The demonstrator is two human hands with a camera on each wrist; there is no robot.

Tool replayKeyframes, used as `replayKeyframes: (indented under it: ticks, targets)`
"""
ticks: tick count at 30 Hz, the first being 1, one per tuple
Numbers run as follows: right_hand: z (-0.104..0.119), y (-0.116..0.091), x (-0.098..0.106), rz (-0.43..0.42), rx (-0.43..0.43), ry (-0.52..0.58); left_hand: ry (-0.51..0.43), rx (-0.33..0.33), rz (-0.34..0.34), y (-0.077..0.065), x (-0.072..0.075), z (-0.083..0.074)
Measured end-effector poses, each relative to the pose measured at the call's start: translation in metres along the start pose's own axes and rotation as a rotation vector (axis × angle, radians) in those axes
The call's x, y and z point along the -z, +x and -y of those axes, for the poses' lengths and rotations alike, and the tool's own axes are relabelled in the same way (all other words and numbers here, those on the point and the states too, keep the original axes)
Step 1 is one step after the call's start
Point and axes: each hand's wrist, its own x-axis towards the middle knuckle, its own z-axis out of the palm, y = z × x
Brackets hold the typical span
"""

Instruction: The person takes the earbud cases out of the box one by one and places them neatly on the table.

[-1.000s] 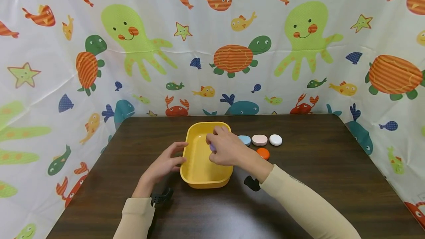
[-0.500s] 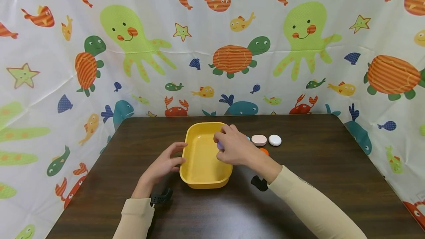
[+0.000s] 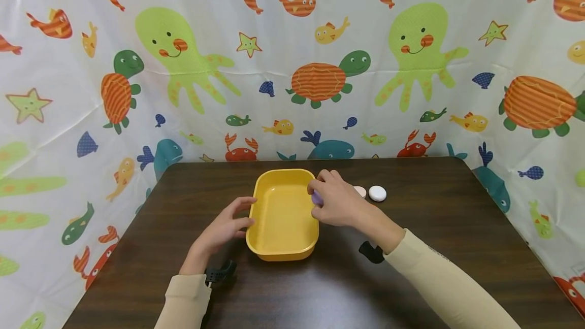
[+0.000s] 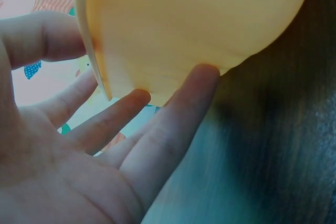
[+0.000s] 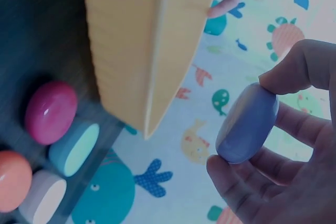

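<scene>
My right hand (image 3: 337,201) pinches a purple oval bar of soap (image 5: 247,124) between thumb and fingertips, at the right rim of a yellow plastic tub (image 3: 281,257). In the right wrist view the soap is held up, apart from the tub's side. My left hand (image 3: 226,225) is at the tub's left side with fingers extended. The left wrist view shows its fingertips (image 4: 206,72) against the outer wall, under the rim. The inside of the tub shows bare in the head view.
Right of the tub lie more soaps: magenta (image 5: 51,112), blue (image 5: 74,148), orange (image 5: 11,181), pale pink (image 5: 43,198) and white (image 3: 377,193). My right hand and arm hide most of them from the head view. A sea-animal curtain (image 3: 269,65) stands behind the dark wooden table (image 3: 457,227).
My right hand has moved rightward with the purple soap, from over the tub's inside to its right rim, covering the blue and orange soaps. My left hand has stayed at the tub.
</scene>
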Motion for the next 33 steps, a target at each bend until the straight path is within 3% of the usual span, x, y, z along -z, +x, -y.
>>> replayKeyframes:
  ticks: [33]
  targets:
    - [-0.063, -0.032, 0.01, -0.038, -0.145, -0.027, -0.012, -0.013, 0.018, -0.001, -0.003, -0.001]
